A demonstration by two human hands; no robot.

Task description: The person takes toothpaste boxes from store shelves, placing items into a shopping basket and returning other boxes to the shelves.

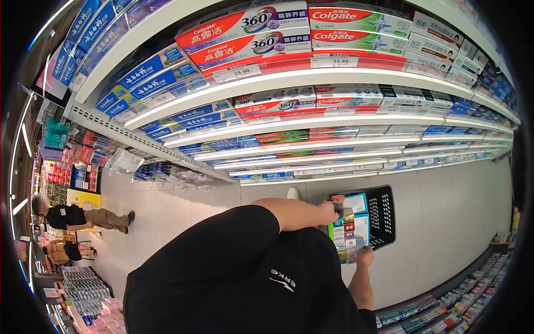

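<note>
My left hand (328, 213) is closed at the upper left side of a row of small packaged boxes (349, 227) over a black basket (384, 214). What its fingers grip is too small to make out. On the lower side, my right hand (365, 256) has its fingers bent in against the end of the packages, and their exact hold is unclear. Pale blue and white boxes (361, 227) lie in the basket, beside a green-edged package at its left side. A small orange-red item (337, 198) shows just above my left hand.
Shelves of toothpaste boxes (278, 106) with price labels run across the top. Low shelves of packaged goods (461, 295) line the lower right. Two people (69, 216) are at the far left, near hanging goods. A white shoe (293, 193) is on the tiled floor (439, 222).
</note>
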